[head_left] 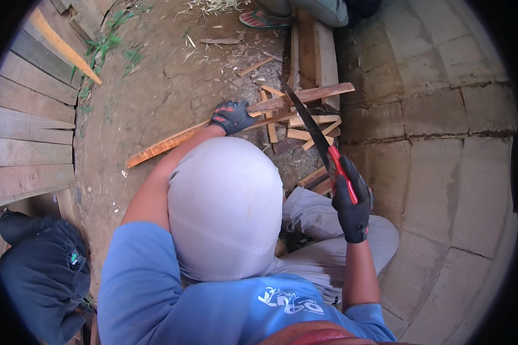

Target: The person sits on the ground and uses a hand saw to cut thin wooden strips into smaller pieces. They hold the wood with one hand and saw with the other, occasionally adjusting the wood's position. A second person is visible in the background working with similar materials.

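My left hand (230, 117), in a dark glove with red marks, is closed on a long wooden strip (325, 92). The strip's far right end rests over a wooden beam. In my gloved right hand (352, 201) is the red handle of a handsaw (312, 123). Its dark blade points up and to the left and crosses over the strip, right of my left hand. Whether the teeth touch the wood I cannot tell. Several short cut sticks (316, 119) lie crossed under and beside the strip.
A thick wooden beam (328, 60) runs away from me beside a block wall (431, 172). Another person's sandalled foot (265, 20) is at the far end. A person in dark clothes (43, 276) is at the lower left, near a plank wall (29, 135). Wood chips litter the dirt.
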The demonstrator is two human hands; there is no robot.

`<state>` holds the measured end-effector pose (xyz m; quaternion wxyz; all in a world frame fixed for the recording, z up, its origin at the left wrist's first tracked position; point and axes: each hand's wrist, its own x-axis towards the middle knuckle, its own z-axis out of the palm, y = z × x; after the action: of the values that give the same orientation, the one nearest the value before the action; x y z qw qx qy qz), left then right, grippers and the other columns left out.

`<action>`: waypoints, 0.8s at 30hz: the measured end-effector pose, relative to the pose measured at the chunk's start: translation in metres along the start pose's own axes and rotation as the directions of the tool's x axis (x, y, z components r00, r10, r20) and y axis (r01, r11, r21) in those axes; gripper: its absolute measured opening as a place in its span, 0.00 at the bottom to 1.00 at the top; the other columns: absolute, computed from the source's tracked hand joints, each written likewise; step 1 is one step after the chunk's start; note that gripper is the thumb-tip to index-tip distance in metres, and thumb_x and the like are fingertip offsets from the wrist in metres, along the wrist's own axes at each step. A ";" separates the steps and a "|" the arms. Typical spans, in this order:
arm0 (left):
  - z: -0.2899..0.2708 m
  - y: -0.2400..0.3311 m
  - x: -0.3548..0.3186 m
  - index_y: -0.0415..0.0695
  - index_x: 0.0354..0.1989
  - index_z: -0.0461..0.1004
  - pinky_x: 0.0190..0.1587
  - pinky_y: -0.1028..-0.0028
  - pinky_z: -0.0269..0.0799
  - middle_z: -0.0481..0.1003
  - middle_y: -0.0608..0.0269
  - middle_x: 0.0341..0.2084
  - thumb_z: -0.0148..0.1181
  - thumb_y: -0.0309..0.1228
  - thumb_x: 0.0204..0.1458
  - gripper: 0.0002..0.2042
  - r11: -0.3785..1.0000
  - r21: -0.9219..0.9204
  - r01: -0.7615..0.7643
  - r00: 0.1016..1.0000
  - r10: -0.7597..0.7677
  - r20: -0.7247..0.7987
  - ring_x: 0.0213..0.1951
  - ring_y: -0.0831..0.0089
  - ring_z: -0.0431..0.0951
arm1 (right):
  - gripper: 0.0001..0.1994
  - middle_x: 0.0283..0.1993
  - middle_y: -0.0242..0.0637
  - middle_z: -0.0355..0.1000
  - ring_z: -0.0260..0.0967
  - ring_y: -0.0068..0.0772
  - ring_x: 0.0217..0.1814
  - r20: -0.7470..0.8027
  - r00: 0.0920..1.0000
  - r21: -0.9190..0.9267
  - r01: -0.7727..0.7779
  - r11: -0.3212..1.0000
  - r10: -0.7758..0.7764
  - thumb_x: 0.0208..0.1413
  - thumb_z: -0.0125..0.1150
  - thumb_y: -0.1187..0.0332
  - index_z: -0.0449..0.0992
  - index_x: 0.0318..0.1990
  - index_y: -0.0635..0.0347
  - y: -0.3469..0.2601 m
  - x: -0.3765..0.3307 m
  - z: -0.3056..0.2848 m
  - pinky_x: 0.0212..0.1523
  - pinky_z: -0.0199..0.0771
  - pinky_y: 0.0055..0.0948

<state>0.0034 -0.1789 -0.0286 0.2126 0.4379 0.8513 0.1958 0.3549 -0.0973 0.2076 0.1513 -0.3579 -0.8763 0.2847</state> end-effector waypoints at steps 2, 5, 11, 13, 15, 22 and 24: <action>-0.002 0.000 0.001 0.48 0.49 0.84 0.49 0.52 0.82 0.85 0.46 0.40 0.62 0.53 0.52 0.24 1.000 0.003 0.001 0.999 -0.001 0.033 0.44 0.46 0.86 | 0.20 0.62 0.49 0.80 0.79 0.49 0.66 0.058 0.994 0.093 -0.097 0.991 0.092 0.69 0.61 0.66 0.79 0.66 0.57 -0.007 0.014 0.008 0.64 0.76 0.39; -0.003 0.004 0.001 0.46 0.47 0.85 0.50 0.52 0.82 0.85 0.44 0.41 0.63 0.56 0.52 0.26 1.000 -0.007 0.005 0.999 -0.005 0.045 0.45 0.46 0.86 | 0.20 0.62 0.47 0.81 0.79 0.47 0.65 0.034 0.999 0.114 -0.033 0.993 0.029 0.69 0.62 0.64 0.79 0.66 0.55 -0.011 0.037 0.024 0.64 0.76 0.40; 0.001 0.006 0.006 0.46 0.49 0.84 0.52 0.52 0.81 0.85 0.44 0.44 0.64 0.57 0.52 0.27 1.000 -0.002 0.020 0.998 -0.020 0.057 0.48 0.45 0.85 | 0.21 0.62 0.48 0.80 0.79 0.49 0.65 -0.025 0.996 0.147 0.088 0.985 -0.085 0.69 0.62 0.61 0.79 0.66 0.54 0.010 0.089 0.070 0.66 0.75 0.43; -0.003 0.008 0.004 0.47 0.50 0.84 0.52 0.52 0.81 0.85 0.45 0.44 0.64 0.56 0.53 0.27 1.000 -0.018 0.018 0.999 -0.017 0.045 0.48 0.45 0.85 | 0.21 0.62 0.49 0.80 0.78 0.51 0.65 -0.043 0.995 0.123 0.094 0.988 -0.090 0.69 0.61 0.59 0.79 0.66 0.54 0.010 0.105 0.082 0.66 0.75 0.44; -0.005 0.005 0.005 0.47 0.51 0.84 0.52 0.52 0.81 0.85 0.45 0.45 0.62 0.59 0.55 0.28 1.000 0.012 0.014 0.999 -0.014 0.040 0.48 0.45 0.85 | 0.22 0.62 0.50 0.80 0.77 0.53 0.65 -0.046 0.993 0.119 0.114 0.986 -0.109 0.69 0.61 0.58 0.79 0.66 0.53 0.007 0.125 0.095 0.66 0.75 0.45; 0.002 0.004 0.006 0.48 0.52 0.84 0.51 0.51 0.81 0.85 0.45 0.44 0.60 0.60 0.57 0.29 0.998 0.063 0.029 0.998 -0.032 0.051 0.47 0.44 0.85 | 0.22 0.62 0.49 0.80 0.77 0.55 0.63 -0.082 0.985 0.077 0.160 0.984 -0.154 0.69 0.59 0.56 0.79 0.66 0.50 0.018 0.161 0.132 0.65 0.76 0.48; -0.001 0.005 0.004 0.48 0.52 0.84 0.51 0.51 0.81 0.85 0.45 0.44 0.61 0.60 0.56 0.28 0.998 0.056 0.021 0.998 -0.024 0.064 0.47 0.44 0.85 | 0.22 0.62 0.48 0.80 0.77 0.55 0.63 -0.078 0.983 0.098 0.171 0.980 -0.164 0.70 0.59 0.56 0.79 0.67 0.50 0.019 0.159 0.132 0.65 0.76 0.47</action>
<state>0.0037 -0.1731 -0.0259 0.2300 0.4400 0.8540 0.1554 0.1922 -0.0246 0.1016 0.2234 -0.2841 -0.8816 0.3036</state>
